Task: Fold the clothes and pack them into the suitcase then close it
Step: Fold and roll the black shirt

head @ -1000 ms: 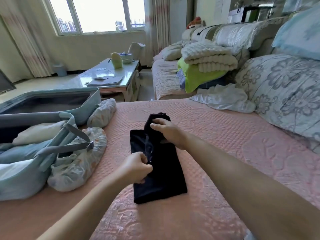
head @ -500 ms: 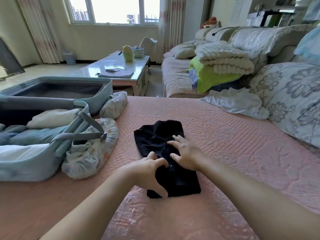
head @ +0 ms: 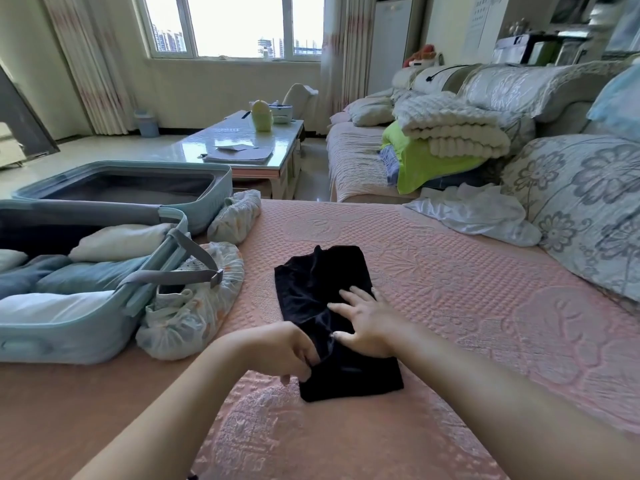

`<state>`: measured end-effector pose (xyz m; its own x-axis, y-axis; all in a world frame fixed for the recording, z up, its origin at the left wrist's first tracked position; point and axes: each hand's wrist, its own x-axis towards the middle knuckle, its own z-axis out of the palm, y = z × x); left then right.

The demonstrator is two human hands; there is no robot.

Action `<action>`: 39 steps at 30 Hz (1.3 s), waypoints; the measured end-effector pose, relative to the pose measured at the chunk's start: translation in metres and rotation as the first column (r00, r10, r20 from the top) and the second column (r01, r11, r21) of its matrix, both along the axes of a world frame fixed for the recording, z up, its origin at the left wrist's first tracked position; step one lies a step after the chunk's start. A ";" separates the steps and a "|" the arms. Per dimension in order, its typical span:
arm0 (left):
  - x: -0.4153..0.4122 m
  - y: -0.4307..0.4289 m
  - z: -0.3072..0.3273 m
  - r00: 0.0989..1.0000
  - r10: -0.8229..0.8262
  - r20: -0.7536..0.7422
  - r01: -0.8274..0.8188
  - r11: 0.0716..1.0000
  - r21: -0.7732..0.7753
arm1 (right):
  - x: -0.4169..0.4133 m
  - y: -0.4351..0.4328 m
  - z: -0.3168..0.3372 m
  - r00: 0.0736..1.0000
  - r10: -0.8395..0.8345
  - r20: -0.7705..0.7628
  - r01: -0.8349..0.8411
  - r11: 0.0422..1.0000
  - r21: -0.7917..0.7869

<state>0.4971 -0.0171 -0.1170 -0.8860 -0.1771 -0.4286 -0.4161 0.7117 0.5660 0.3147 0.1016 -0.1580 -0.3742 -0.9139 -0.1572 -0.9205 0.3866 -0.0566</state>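
The black garment (head: 320, 284) lies folded on the pink bedspread (head: 467, 292) at the centre of the frame, well apart from the open light-blue suitcase (head: 86, 341) at the left. The left hand (head: 285, 349) is at the garment's near left edge, with its grip narrow: the fingers are curled round a fold of the cloth there. The right hand (head: 369, 322) lies flat on the garment's right half, fingers straight and spread, gripping nothing, so most of the cloth stretches away beyond both hands.

The garment is a long strip. Its long axis runs from the near end at lower centre up the frame, with the far end leaning a little left.

Half a second ago the left hand pressed on the near end with spread fingers; now it pinches the edge. The right hand has stayed flat. A second ago the far end was held lifted; it now lies down.
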 end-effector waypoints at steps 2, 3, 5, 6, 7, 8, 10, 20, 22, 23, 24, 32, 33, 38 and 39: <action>-0.002 -0.008 0.000 0.982 0.186 0.018 -0.187 0.976 0.108 | 0.001 -0.006 0.005 1.000 -0.010 -0.019 0.009 1.000 -0.010; -0.008 -0.015 -0.002 0.947 0.316 -0.059 -0.310 0.946 0.096 | -0.001 -0.010 0.009 0.999 -0.020 -0.028 0.018 0.998 -0.058; -0.021 -0.035 -0.010 0.842 0.462 -0.279 -0.502 0.860 -0.091 | -0.006 -0.021 0.012 0.997 -0.028 -0.073 0.014 0.983 -0.183; -0.027 -0.042 -0.015 0.804 0.479 -0.352 -0.564 0.802 -0.197 | -0.010 -0.025 0.014 0.995 -0.034 -0.093 0.010 0.971 -0.239; -0.034 -0.048 -0.022 0.780 0.498 -0.379 -0.605 0.754 -0.254 | -0.013 -0.030 0.013 0.994 -0.041 -0.103 0.011 0.961 -0.277; -0.041 -0.053 -0.029 0.766 0.524 -0.372 -0.631 0.724 -0.279 | -0.017 -0.036 0.010 0.993 -0.048 -0.105 0.016 0.957 -0.289; -0.057 -0.061 -0.041 0.757 0.573 -0.314 -0.652 0.685 -0.325 | -0.022 -0.045 0.003 0.993 -0.054 -0.101 0.028 0.968 -0.250; -0.096 -0.082 -0.056 0.585 0.673 -0.453 -0.808 0.529 -0.258 | -0.037 -0.063 -0.011 0.999 -0.049 -0.018 0.046 0.988 -0.149; -0.094 -0.086 -0.046 0.393 0.799 -0.455 -0.881 0.469 0.065 | -0.036 -0.068 -0.009 0.998 -0.059 -0.005 0.058 0.987 -0.152; -0.092 -0.087 -0.043 0.329 0.837 -0.438 -0.883 0.437 0.171 | -0.034 -0.071 -0.008 0.998 -0.069 0.007 0.069 0.989 -0.127; -0.091 -0.087 -0.041 0.296 0.850 -0.435 -0.877 0.423 0.230 | -0.030 -0.074 -0.008 0.997 -0.076 0.005 0.076 0.994 -0.082; -0.102 -0.073 -0.022 0.473 0.612 -0.633 -0.637 0.734 0.234 | -0.028 -0.076 0.002 0.988 -0.083 0.130 0.080 0.996 0.031; -0.110 -0.069 -0.018 0.525 0.605 -0.599 -0.565 0.774 0.287 | -0.032 -0.071 0.008 0.972 -0.076 0.223 0.087 0.995 -0.038; -0.118 -0.052 -0.015 0.577 0.706 -0.410 -0.399 0.682 0.613 | -0.049 -0.050 0.020 0.904 -0.095 0.416 0.273 0.879 -0.392; -0.114 -0.054 -0.019 0.533 0.687 -0.494 -0.444 0.724 0.528 | -0.052 -0.048 0.021 0.911 -0.150 0.384 0.300 0.879 -0.370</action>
<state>0.3833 -0.0710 -0.1355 -0.7022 -0.7103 0.0479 -0.1302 0.1943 0.9723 0.2624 0.0537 -0.1371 -0.5710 -0.8187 0.0612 -0.7066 0.4521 -0.5443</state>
